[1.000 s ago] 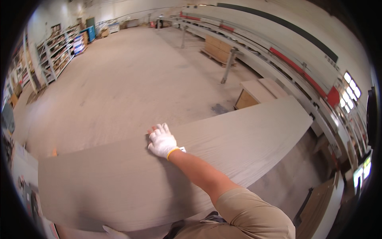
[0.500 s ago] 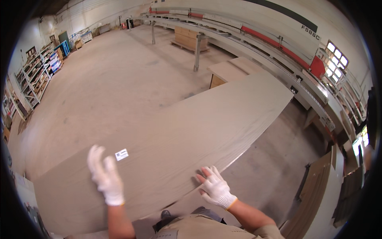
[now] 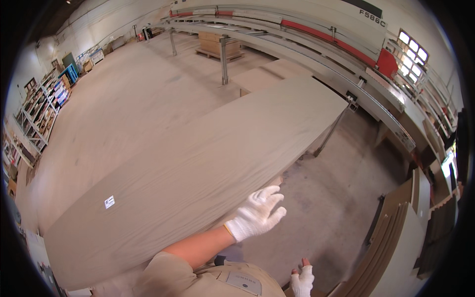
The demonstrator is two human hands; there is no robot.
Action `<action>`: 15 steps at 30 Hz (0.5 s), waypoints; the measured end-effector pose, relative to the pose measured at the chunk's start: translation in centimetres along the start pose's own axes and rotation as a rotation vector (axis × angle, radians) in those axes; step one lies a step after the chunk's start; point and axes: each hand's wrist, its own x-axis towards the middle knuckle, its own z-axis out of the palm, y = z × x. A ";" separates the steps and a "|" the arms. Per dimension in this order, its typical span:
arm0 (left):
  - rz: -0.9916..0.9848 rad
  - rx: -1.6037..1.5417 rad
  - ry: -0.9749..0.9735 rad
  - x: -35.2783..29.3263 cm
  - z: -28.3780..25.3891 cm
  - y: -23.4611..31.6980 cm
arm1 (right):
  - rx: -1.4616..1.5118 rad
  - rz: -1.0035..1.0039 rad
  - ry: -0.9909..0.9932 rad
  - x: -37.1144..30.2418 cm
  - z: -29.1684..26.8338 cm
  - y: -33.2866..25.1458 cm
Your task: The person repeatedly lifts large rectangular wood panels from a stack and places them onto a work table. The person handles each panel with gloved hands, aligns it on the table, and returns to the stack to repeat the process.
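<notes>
A long grey-brown wood-grain board (image 3: 198, 163) stretches from the lower left toward the machine, with a small white label (image 3: 109, 202) near its left end. My left hand (image 3: 256, 213), in a white knit glove, reaches across my body to the board's near long edge. Its fingers are spread and it holds nothing; whether it touches the edge I cannot tell. Low in the view, beyond the board's near side, is my right hand (image 3: 303, 282). Its white glove leaves some fingertips bare, and the visible fingers stand apart with nothing in them.
A long white and red machine (image 3: 307, 34) with a rail (image 3: 297, 54) crosses the back right. Stacked panels (image 3: 381, 247) stand at the lower right. A pallet stack (image 3: 220, 44) sits under the rail; loaded shelves (image 3: 37, 119) line the far left.
My left hand has swung right from above the board to its near edge. My right hand has left that edge and dropped lower right. The view has turned right.
</notes>
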 end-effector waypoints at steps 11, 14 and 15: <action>-0.029 -0.022 -0.084 11.3 10.8 -2.2 | -0.159 0.052 -0.356 17.0 -5.3 -2.2; 0.002 -0.017 -0.085 16.0 12.8 -1.8 | -0.207 -0.120 -0.277 23.3 -8.3 -0.6; 0.027 -0.028 -0.085 17.6 13.4 -1.5 | -0.197 -0.114 -0.245 24.9 -9.4 -0.4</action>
